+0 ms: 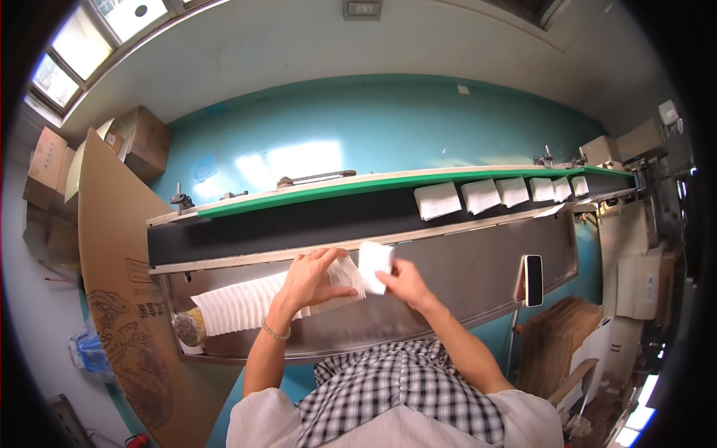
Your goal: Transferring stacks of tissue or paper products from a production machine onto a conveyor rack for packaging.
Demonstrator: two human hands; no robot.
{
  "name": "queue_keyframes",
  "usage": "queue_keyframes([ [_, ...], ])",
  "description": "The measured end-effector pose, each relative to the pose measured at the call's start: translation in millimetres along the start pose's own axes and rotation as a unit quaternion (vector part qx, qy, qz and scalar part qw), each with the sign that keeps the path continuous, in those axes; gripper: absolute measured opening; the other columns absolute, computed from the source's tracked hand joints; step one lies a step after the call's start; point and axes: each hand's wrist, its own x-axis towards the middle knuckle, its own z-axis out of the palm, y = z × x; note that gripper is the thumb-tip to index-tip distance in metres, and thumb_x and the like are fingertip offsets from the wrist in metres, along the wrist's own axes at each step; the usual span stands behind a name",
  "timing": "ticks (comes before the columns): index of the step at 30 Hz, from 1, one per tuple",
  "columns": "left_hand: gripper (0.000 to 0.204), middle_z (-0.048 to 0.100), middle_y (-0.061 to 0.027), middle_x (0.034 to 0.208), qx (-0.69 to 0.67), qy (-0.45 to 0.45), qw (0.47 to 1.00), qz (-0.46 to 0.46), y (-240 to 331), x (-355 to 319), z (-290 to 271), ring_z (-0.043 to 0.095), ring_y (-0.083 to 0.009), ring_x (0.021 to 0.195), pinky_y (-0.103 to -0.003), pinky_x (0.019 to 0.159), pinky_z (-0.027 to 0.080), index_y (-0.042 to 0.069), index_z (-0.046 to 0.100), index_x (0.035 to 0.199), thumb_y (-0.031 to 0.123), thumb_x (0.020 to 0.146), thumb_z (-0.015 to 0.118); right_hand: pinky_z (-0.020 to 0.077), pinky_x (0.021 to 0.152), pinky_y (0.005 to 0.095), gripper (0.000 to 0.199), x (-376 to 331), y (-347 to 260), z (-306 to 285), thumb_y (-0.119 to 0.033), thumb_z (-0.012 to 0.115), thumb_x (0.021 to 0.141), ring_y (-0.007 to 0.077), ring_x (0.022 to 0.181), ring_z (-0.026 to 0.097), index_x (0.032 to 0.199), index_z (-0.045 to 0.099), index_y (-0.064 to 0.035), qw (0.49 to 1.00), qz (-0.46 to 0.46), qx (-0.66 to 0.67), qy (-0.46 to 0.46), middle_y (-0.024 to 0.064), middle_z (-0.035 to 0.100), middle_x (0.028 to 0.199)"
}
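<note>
A long row of folded white napkins (250,302) stands packed side by side on the metal worktop (448,284). My left hand (310,280) lies over the right end of this row, thumb and fingers spread across it. Just past that end, my right hand (407,284) pinches a single folded white napkin (375,267) between thumb and fingers. At the row's left end sits a rounded, yellowish-brown object (188,327) whose kind I cannot make out.
Beyond the worktop runs a black conveyor belt (299,224) with a green edge strip (328,196). Several white folded pieces (438,201) lie spaced along its right part. A phone (532,281) stands at the right. A large cardboard sheet (119,261) leans on the left.
</note>
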Motion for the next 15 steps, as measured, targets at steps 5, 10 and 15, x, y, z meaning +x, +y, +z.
queue_keyframes([
  [5, 0.073, 0.066, -0.0088, 0.119, -0.006, -0.004, 1.000, 0.005, 1.0, 1.8, 2.3, 0.061, -0.0309, 0.113, -0.045, 0.095, 0.043, 0.013, 0.059, 0.119, 0.057, 0.065, 0.083, 0.0542, 0.069, 0.0264, 0.036, 39.8, -7.2, -9.6, -0.032, 0.061, 0.098, 0.0161, 0.082, 0.067, 0.117, 0.058, -0.0016, 0.965, -0.011, 0.244, 0.095, 0.0105, 0.068, 0.099],
  [10, 0.082, 0.065, -0.0104, 0.120, 0.008, 0.047, 0.998, 0.029, -0.4, -7.6, 0.5, 0.060, -0.0311, 0.114, -0.047, 0.098, 0.040, 0.014, 0.058, 0.126, 0.059, 0.063, 0.083, 0.0525, 0.078, 0.0318, 0.056, 6.2, -8.7, 51.4, -0.046, 0.071, 0.088, 0.0191, 0.092, 0.064, 0.120, 0.059, -0.0015, 0.960, -0.188, -0.180, 0.103, 0.0153, 0.066, 0.101],
  [15, 0.084, 0.066, -0.0102, 0.119, -0.005, 0.018, 1.000, 0.002, -7.9, -12.1, -0.8, 0.060, -0.0303, 0.114, -0.045, 0.096, 0.041, 0.014, 0.058, 0.126, 0.060, 0.061, 0.083, 0.0505, 0.069, 0.0283, 0.039, 13.4, 5.3, 32.2, -0.025, 0.072, 0.090, 0.0096, 0.087, 0.062, 0.117, 0.062, 0.0007, 0.989, -0.025, 0.148, -0.006, 0.0056, 0.066, 0.097],
])
